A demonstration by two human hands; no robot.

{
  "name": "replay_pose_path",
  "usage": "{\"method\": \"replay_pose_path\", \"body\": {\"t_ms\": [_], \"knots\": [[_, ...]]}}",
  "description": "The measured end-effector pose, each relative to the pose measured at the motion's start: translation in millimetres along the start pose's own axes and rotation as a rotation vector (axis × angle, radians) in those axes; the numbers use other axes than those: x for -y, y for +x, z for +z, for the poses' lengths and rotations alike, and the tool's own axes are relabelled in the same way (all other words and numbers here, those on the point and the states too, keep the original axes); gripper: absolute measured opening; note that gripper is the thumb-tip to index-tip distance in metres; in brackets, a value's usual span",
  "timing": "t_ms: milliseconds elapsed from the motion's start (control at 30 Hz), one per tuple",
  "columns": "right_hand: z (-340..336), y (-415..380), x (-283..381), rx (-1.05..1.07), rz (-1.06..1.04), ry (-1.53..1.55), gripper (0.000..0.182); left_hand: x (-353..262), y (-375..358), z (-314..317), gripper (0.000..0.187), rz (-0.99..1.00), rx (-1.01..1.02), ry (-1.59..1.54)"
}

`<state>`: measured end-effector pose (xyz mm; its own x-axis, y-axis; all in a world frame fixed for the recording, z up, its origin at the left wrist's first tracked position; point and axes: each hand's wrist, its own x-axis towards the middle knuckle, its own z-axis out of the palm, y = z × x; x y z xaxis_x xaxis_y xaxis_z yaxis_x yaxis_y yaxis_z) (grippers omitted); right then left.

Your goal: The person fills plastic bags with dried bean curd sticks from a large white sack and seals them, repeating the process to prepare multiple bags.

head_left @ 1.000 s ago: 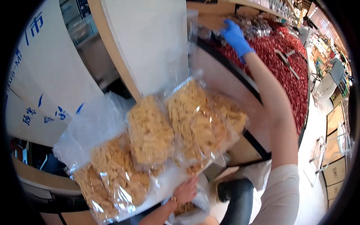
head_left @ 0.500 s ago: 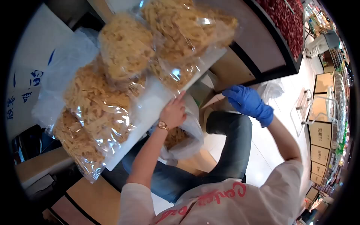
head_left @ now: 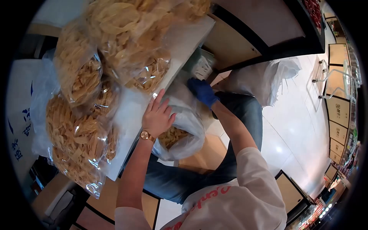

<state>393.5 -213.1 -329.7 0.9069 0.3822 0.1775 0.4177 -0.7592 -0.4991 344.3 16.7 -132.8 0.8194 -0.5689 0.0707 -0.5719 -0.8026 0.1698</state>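
Head view: left hand (head_left: 158, 119), fingers spread at edge of white counter (head_left: 132, 109); gloved right hand (head_left: 203, 92), grip I cannot tell, beside clear container (head_left: 201, 64); open bag (head_left: 194, 132) near both, rim best left unsnagged.

Glare spots the floor (head_left: 283, 134) and plastic bags (head_left: 78, 140); fisheye edges bend, corners black

Packed bags (head_left: 76, 142): on bench (head_left: 130, 103). Open bag (head_left: 193, 138): right of bench, between legs (head_left: 245, 115). Sack (head_left: 249, 78): farther right, on floor (head_left: 283, 134).
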Motion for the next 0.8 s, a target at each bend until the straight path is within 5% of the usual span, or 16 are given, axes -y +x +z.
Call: {"method": "replay_pose_path", "body": {"t_ms": [100,233,333,433,500,600,800], "knots": [[-33,7,6,0.305,0.047,-0.046,0.026,0,4,4,0.021,-0.028,-0.009,-0.023],[-36,-14,-15,0.349,-0.032,-0.172,0.023,-1,2,3,0.022,-0.020,-0.022,0.001],[-31,-14,-20,0.184,-0.094,-0.200,0.022,-2,3,1,0.022,-0.013,-0.045,0.006],[-33,-1,-7,-0.302,-0.173,-0.135,0.018,-3,4,0,0.022,-0.011,-0.049,0.007],[-11,-4,-19,0.100,-0.107,-0.139,0.014,-3,4,0,0.022,-0.004,-0.046,0.010],[-19,8,-15,0.248,0.048,-0.185,0.013,-3,5,1,0.021,-0.023,-0.039,0.006],[-49,14,-29,0.267,-0.077,-0.177,0.017,-5,5,0,0.019,-0.022,-0.027,0.006]]}}
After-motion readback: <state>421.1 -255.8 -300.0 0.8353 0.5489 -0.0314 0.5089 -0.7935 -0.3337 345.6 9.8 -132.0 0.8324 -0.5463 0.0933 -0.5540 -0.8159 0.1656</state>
